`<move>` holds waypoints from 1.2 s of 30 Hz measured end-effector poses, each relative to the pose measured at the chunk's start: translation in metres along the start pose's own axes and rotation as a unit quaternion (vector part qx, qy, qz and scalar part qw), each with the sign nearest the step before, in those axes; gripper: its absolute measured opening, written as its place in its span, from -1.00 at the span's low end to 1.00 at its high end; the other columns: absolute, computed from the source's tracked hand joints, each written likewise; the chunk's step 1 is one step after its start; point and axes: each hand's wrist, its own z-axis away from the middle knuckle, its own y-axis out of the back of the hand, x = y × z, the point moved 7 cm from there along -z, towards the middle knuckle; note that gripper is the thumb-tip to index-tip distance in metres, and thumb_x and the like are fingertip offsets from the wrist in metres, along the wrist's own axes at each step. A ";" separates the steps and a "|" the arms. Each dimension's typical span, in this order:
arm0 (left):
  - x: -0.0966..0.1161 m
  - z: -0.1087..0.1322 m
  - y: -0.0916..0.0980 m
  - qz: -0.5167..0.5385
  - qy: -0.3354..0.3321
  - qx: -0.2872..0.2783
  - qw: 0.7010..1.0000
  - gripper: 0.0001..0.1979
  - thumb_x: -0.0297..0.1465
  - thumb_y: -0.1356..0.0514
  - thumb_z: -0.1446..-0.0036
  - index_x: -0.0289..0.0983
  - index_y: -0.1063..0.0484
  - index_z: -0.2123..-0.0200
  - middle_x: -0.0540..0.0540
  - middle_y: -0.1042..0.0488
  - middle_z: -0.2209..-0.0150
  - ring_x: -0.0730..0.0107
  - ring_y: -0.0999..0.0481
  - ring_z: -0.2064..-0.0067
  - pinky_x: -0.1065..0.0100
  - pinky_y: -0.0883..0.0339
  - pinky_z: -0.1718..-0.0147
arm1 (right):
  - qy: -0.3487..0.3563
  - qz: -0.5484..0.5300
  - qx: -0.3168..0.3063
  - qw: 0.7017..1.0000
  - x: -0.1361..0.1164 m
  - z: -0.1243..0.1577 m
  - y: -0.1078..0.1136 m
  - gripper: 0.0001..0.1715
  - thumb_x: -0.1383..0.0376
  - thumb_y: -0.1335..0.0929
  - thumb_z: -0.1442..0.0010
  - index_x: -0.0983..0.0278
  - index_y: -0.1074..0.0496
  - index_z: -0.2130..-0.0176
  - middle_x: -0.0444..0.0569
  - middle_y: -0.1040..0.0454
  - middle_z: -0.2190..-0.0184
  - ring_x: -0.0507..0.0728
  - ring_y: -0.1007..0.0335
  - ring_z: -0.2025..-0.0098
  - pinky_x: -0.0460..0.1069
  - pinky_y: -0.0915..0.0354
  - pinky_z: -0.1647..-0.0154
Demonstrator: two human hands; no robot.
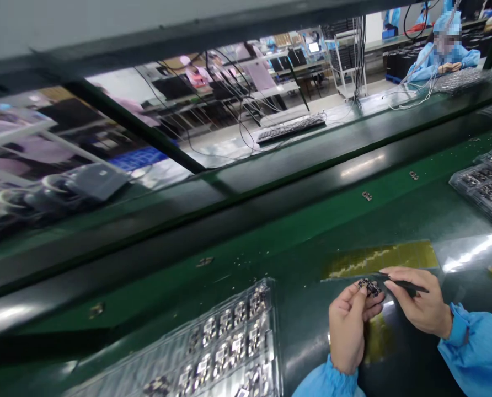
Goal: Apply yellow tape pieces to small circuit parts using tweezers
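Observation:
Between the thumb and fingers of my left hand [349,322] is a small dark electronic part [369,286] with metallic bits. My right hand [417,298] grips black tweezers [407,284], whose tips reach toward that part; whether they touch it I cannot tell. Just behind both hands lies a sheet of yellow adhesive pieces [395,256] on the dark green bench. To the left of my left hand a clear plastic tray [276,331] holds rows of similar small metallic parts.
Another tray [461,184] of parts sits at the far right. Single parts [367,196] lie along the green conveyor belt [312,220]. Beyond a dark rail [238,184], a co-worker in blue [422,63] sits across the line. A shelf edge [188,33] crosses overhead.

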 end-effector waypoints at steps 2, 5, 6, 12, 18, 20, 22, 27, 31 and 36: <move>0.006 -0.003 0.005 0.005 -0.001 0.009 1.000 -0.69 -0.28 -0.33 0.14 -0.37 -0.41 0.36 -0.14 -0.54 0.39 0.23 -0.57 0.36 0.38 -0.43 0.44 | 0.012 0.019 0.015 1.000 0.002 0.000 0.002 -0.80 0.46 -0.36 -0.10 0.27 -0.39 0.21 0.05 -0.56 0.25 0.12 -0.51 0.20 -0.01 -0.42 0.17; 0.034 -0.018 0.013 -0.009 -0.035 0.035 0.999 -0.72 -0.30 -0.32 0.11 -0.36 -0.38 0.38 -0.11 -0.52 0.42 0.21 -0.57 0.35 0.38 -0.43 0.44 | 0.031 0.035 0.011 0.999 0.004 0.000 -0.001 -0.79 0.44 -0.36 -0.11 0.27 -0.38 0.19 0.06 -0.55 0.24 0.13 -0.50 0.18 0.00 -0.43 0.16; 0.047 -0.028 0.016 -0.019 -0.054 0.048 0.997 -0.74 -0.31 -0.30 0.09 -0.35 -0.38 0.37 -0.12 -0.52 0.41 0.22 -0.57 0.34 0.38 -0.43 0.43 | 0.039 0.038 0.009 0.998 0.005 0.001 -0.002 -0.79 0.44 -0.36 -0.11 0.27 -0.38 0.19 0.06 -0.56 0.23 0.13 -0.50 0.18 0.00 -0.43 0.17; 0.127 -0.092 0.045 -0.101 -0.133 0.163 0.972 -0.82 -0.41 -0.19 -0.05 -0.39 -0.37 0.27 -0.24 -0.50 0.27 0.33 -0.56 0.35 0.37 -0.43 0.42 | 0.037 0.049 0.026 0.998 0.012 0.008 0.004 -0.79 0.37 -0.38 -0.10 0.26 -0.45 0.19 0.01 -0.57 0.25 0.15 -0.53 0.24 0.01 -0.46 0.21; 0.136 -0.063 0.066 -0.238 -0.169 0.229 0.929 -0.61 -0.40 -0.27 0.04 -0.35 -0.35 0.09 -0.19 -0.48 0.20 0.57 -0.43 0.57 0.52 -0.28 0.66 | -0.031 0.024 0.009 0.999 0.013 -0.002 0.010 -0.84 0.32 -0.39 -0.09 0.25 -0.48 0.24 -0.01 -0.58 0.30 0.15 -0.53 0.29 -0.01 -0.44 0.23; 0.120 -0.030 0.058 -0.274 -0.168 0.193 0.927 -0.67 -0.40 -0.29 0.06 -0.32 -0.42 0.17 -0.09 -0.50 0.32 0.56 -0.41 0.56 0.54 -0.25 0.64 | -0.108 -0.001 -0.054 0.993 0.014 -0.010 0.007 -0.87 0.29 -0.36 -0.12 0.27 -0.49 0.30 -0.02 -0.58 0.35 0.14 -0.52 0.31 -0.03 -0.42 0.26; 0.102 0.005 0.049 -0.328 -0.172 0.140 0.918 -0.78 -0.39 -0.30 0.08 -0.28 -0.49 0.29 -0.01 -0.48 0.47 0.54 -0.39 0.54 0.52 -0.28 0.57 | -0.196 -0.048 -0.156 0.967 0.019 -0.013 -0.004 -0.85 0.26 -0.34 -0.13 0.29 -0.47 0.38 -0.03 -0.55 0.44 0.11 -0.50 0.39 -0.07 -0.40 0.40; 0.037 0.087 -0.001 -0.605 -0.320 -0.121 0.719 -0.84 -0.39 -0.10 -0.14 -0.22 -0.50 0.32 -0.05 -0.49 0.44 0.41 -0.47 0.42 0.44 -0.33 0.43 | -0.300 -0.131 -0.325 0.887 0.030 -0.001 -0.022 -0.90 0.32 -0.35 -0.07 0.33 -0.39 0.43 -0.10 -0.45 0.59 0.06 -0.44 0.50 -0.11 -0.33 0.51; -0.002 0.105 -0.013 -0.672 -0.355 -0.125 0.637 -0.78 -0.41 -0.04 -0.18 -0.25 -0.45 0.18 -0.08 -0.45 0.46 0.38 -0.47 0.44 0.42 -0.31 0.46 | -0.303 -0.119 -0.340 0.883 0.038 0.006 -0.022 -0.93 0.35 -0.35 -0.06 0.32 -0.38 0.45 -0.12 -0.43 0.61 0.06 -0.44 0.50 -0.10 -0.34 0.50; -0.009 0.089 -0.019 -0.730 -0.326 -0.089 0.594 -0.67 -0.37 -0.01 -0.20 -0.27 -0.34 -0.01 -0.09 -0.44 0.42 0.30 -0.47 0.43 0.36 -0.26 0.51 | -0.328 -0.129 -0.340 0.872 0.044 0.007 -0.026 -0.92 0.35 -0.37 -0.02 0.31 -0.37 0.46 -0.15 -0.42 0.61 0.06 -0.45 0.51 -0.10 -0.33 0.52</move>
